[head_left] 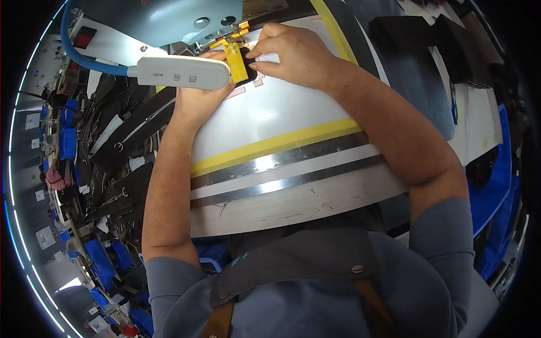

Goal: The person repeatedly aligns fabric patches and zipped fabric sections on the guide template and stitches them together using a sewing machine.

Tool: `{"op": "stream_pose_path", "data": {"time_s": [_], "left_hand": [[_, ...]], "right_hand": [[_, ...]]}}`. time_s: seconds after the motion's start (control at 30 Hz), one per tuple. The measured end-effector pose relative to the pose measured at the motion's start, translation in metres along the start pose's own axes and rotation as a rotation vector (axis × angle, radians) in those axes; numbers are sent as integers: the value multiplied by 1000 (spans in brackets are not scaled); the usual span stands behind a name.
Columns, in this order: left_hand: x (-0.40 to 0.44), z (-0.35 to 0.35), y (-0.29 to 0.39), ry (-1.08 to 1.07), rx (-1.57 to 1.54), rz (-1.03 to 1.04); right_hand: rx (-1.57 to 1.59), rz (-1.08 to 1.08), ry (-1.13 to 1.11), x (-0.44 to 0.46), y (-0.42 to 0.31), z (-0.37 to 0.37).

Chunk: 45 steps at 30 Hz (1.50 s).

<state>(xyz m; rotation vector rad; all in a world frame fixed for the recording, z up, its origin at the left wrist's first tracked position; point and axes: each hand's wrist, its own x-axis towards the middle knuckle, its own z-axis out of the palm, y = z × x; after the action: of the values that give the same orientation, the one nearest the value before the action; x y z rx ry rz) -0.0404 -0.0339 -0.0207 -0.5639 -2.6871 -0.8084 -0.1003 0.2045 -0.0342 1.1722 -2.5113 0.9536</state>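
Note:
Under the head of a sewing machine point(163, 22), a small black piece of material point(247, 66) lies on the white work surface, beside and partly under a yellow plate point(235, 62). My right hand point(298, 56) has thumb and forefinger closed on the right edge of this black piece. My left hand point(205, 101) is on the other side, close to the yellow plate. A white lamp head point(183, 72) covers most of the left fingers, so their grip is hidden.
Yellow tape point(276, 141) borders the white surface. A blue cable point(84, 63) runs to the lamp. Black straps with zippers point(141, 124) are heaped on the left. Stacked black pieces point(408, 42) stand at the right, above a blue bin point(487, 197).

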Motion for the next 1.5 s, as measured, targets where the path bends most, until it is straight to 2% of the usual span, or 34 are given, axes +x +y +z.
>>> {"op": "stream_pose_path", "data": {"time_s": [0.1,0.13,0.2,0.33,0.43,0.53,0.67,0.93,1.03,1.07,1.5], "left_hand": [[-2,1,-4,2,-24,-30],[-2,1,-6,14,0,26],[-2,0,-3,3,0,-1],[-3,0,2,1,-15,-41],[-5,1,0,5,-29,-50],[-4,1,-1,4,-4,-46],[-5,3,-13,14,41,15],[-5,-2,5,-26,-7,-75],[-5,-2,1,36,-10,-9],[-5,-2,1,56,-22,-42],[-5,-5,-3,36,-46,-58]], "right_hand": [[19,-42,0,-1,5,-1],[19,-44,0,-1,6,-3],[181,24,-24,-1,9,-7],[177,-17,12,-2,12,-3],[73,-239,159,-2,14,3],[-25,-232,69,-4,13,0],[-17,-245,90,-4,8,-3],[-95,-298,16,-4,5,-11],[-94,-287,14,-3,5,-11],[-94,-286,16,-4,5,-11],[-41,-272,5,-2,10,-13]]}}
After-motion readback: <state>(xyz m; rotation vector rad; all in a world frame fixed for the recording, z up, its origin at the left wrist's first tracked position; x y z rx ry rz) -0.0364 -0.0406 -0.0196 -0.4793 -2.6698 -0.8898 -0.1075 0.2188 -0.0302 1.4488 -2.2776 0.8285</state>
